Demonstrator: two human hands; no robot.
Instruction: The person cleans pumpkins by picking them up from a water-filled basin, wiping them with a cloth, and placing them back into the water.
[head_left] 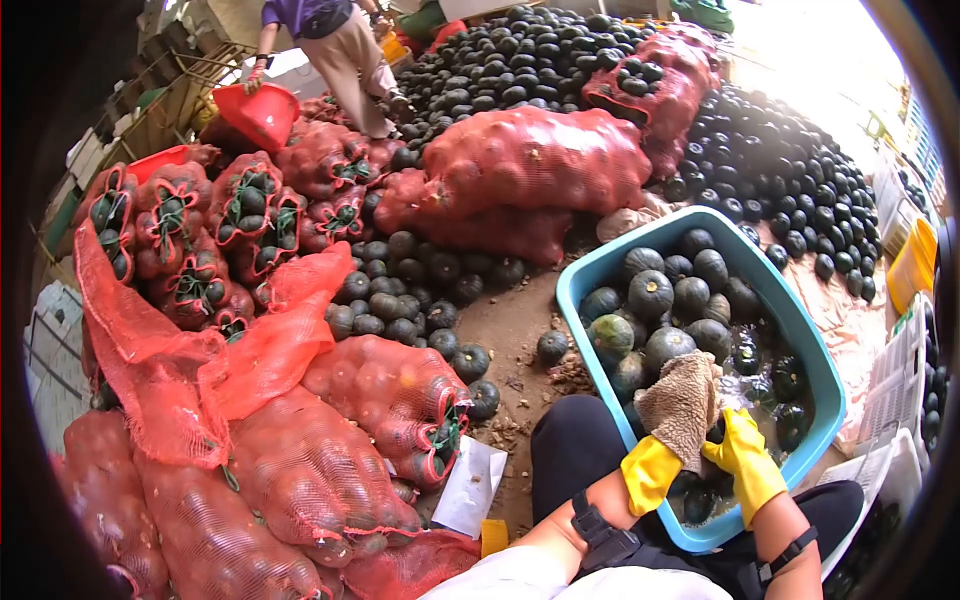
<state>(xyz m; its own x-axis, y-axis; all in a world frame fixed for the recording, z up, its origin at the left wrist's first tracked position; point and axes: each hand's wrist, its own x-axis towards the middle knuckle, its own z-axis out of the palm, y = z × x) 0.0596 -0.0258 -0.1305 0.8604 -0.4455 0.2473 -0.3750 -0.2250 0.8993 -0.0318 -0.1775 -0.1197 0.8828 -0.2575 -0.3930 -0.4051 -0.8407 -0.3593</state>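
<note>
left hand [650, 472] and right hand [745, 455] pinch a cloth [683, 400], its length pointing away.

Red mesh sacks [530, 160] lay stacked, loose dark squash [520, 60] heaped behind, a person [340, 50] beyond held a red basket [262, 112]

One view, taken from the wearer's head, facing forward and steeply down over the ground. The wide lens bends the scene and leaves a dark round border at both sides. Nearest, low and right of centre, the wearer's forearms enter from the bottom edge, with the left hand [650, 472] and right hand [745, 455] at a cloth [683, 400], close under the lens and over the blue tub [572, 300]. Red net sacks [300, 470] fill the near left. The far field reaches a squash heap [520, 60] and a second person [345, 50] at far left.
</note>
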